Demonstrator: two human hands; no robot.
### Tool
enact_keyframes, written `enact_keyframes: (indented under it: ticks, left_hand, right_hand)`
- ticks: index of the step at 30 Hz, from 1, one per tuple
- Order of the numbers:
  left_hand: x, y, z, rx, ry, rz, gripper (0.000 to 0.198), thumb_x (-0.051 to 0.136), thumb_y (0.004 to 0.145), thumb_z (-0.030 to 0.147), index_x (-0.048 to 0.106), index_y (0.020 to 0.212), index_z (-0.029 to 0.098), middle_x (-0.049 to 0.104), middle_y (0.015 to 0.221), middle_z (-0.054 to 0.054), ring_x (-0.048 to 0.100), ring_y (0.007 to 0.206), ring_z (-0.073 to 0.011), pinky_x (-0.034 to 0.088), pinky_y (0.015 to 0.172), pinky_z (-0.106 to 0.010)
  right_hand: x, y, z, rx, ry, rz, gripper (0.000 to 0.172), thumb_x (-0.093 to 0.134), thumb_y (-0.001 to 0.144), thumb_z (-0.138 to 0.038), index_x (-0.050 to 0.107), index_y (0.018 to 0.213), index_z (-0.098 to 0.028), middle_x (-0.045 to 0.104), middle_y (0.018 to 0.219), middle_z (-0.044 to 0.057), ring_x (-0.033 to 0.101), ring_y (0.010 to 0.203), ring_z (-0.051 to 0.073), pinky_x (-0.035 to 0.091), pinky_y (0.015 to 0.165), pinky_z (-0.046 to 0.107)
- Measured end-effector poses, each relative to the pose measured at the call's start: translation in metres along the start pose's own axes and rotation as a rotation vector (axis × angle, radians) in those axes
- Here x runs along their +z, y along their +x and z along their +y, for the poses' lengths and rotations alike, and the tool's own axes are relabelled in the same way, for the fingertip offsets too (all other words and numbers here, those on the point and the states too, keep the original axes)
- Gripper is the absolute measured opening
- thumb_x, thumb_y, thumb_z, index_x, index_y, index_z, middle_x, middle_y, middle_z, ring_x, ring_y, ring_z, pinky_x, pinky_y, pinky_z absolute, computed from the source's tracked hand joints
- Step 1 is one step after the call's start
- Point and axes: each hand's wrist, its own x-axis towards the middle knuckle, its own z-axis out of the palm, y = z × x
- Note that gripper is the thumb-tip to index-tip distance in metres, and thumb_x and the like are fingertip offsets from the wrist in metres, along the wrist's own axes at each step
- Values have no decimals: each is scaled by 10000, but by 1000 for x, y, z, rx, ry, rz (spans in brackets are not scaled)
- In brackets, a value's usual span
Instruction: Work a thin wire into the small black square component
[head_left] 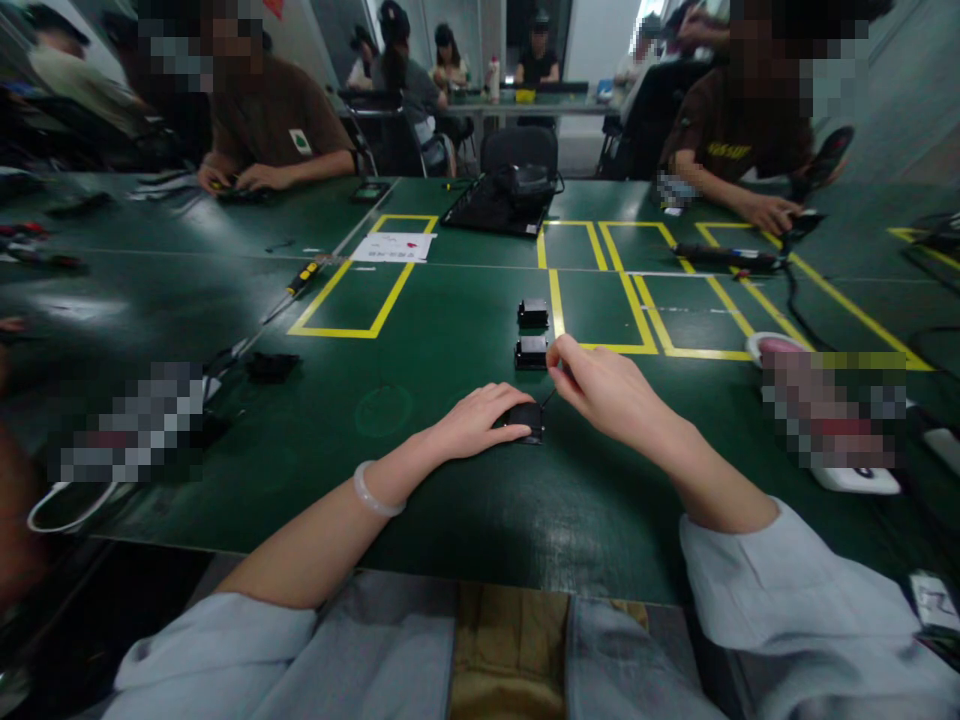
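Note:
A small black part [531, 424] lies on the green table, with the fingers and thumb of my left hand [480, 420] wrapped round its left side. My right hand [596, 385] is pinched just above and to the right of it. From those fingertips a thin dark tool [550, 398] slants down to the part's right edge. Beyond my hands two similar black blocks with grey tops stand one behind the other, the nearer block [531, 353] beside my right fingertips and the farther block [533, 313] behind it.
Yellow tape outlines [375, 333] mark the green table [450, 530]. A paper sheet [394, 247], a yellow-black screwdriver [304, 278] and a black piece [272, 366] lie left. A black tray [491, 215] stands ahead, a white power strip [855, 480] right. Other people sit across the table.

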Motion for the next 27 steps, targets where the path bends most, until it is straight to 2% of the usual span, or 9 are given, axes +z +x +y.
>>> enact_keyframes:
  ticks: [5,10,21,27]
  left_hand:
    - [1,0,-1,0,-2,4,412,455,974,497,536,1276,229,585,1230,-80,529,1110,-240,403,974,-375]
    - [1,0,-1,2,-3,2,429,441,976,507,522,1290,227,586,1230,-84,532,1103,-244,405,970,-379]
    - [0,0,0,-5,-8,-3,434,435,973,523,536,1280,233,590,1224,-85,532,1110,-247,406,970,-385]
    - [0,0,0,3,-7,3,436,433,976,517,525,1290,228,591,1220,-84,534,1100,-242,407,968,-377]
  right_hand:
    - [-2,0,-1,-6,42,0,198,363,958,-292,503,1055,-190,653,778,35,570,662,180,273,581,273]
    - [-2,-1,-1,-10,54,-3,257,364,980,-396,517,1027,-195,660,781,43,580,683,186,281,590,273]
    - [-3,0,-2,10,29,-5,207,345,957,-279,509,1048,-192,667,818,56,581,688,184,286,587,274]
    - [-2,0,-1,-2,39,3,244,351,983,-377,511,1034,-200,668,804,46,588,696,192,288,590,271]
